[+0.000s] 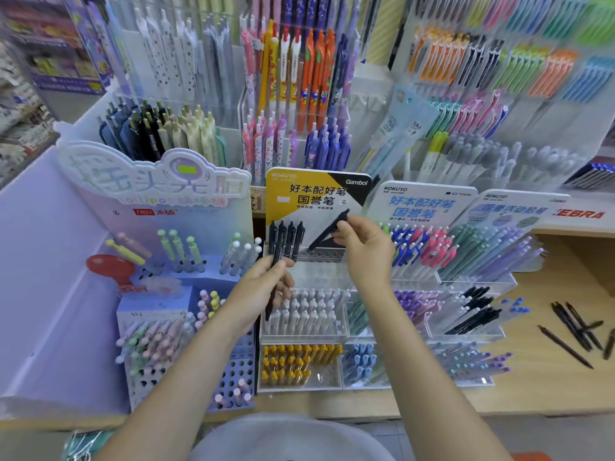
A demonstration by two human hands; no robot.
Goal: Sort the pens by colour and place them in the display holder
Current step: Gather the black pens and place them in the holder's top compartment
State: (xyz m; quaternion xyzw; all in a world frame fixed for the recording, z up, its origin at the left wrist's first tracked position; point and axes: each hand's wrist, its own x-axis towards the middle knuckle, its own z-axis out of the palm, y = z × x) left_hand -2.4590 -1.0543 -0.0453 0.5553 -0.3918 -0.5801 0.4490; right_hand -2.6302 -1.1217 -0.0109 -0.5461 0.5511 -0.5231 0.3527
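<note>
Right hand: pinches one black pen, tilted, tip down over the holder's hole row.
Left hand: grasps a black pen bundle, just in front of the holder and left of the right hand.
Display holder: yellow-black card behind; four standing black pens at its left end, open holes running right toward the tilted pen.
Room: hands apart, a gap between them above the clear trays.
Clear trays: in front of the holder, holding white, yellow and blue pens.
Counter: well right of the holder, bare wood with loose dark pens.
</note>
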